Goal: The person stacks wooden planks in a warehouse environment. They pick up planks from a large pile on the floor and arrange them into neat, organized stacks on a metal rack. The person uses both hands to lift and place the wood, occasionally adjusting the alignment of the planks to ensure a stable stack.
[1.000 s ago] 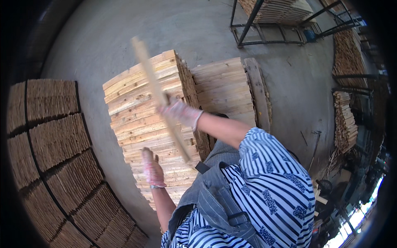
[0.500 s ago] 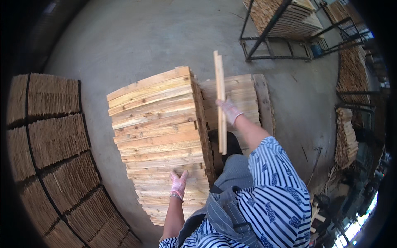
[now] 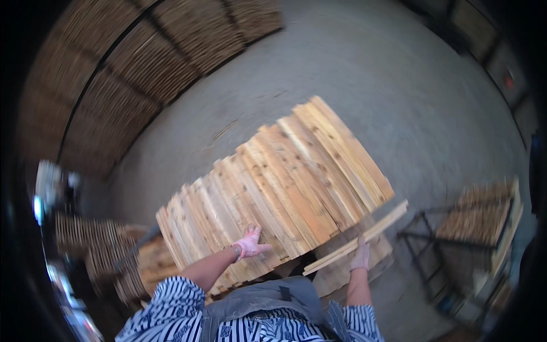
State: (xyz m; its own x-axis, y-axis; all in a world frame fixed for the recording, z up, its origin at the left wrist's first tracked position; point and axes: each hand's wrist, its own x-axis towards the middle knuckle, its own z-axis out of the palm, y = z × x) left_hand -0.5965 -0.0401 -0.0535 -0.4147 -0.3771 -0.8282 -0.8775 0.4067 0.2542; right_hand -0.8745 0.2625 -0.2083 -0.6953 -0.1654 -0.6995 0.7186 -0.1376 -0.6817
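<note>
In front of me stands a stack of pale wooden boards [image 3: 290,176], its top layer of planks lying side by side with uneven ends. My left hand [image 3: 250,243], in a pinkish glove, rests on top of the planks at the near side with thumb and fingers spread. To the right of the stack, my gloved right hand [image 3: 360,255] grips narrow wooden strips [image 3: 364,235] near their middle. The strips are held slantwise beside the stack's edge. The fingers of the right hand are partly hidden and slightly blurred.
A lower pile of boards [image 3: 336,277] lies under my right hand. Tall bundled wood stacks [image 3: 137,74] line the far left. A dark metal rack [image 3: 433,251] with wood stands at right. More wood [image 3: 154,262] lies left of the stack, and a thin stick [image 3: 225,130] on the floor.
My view has swung round, so the stack now lies diagonally. The strips in my right hand have come from upright to slanted, close to the stack's edge. My left hand still rests on the boards.
</note>
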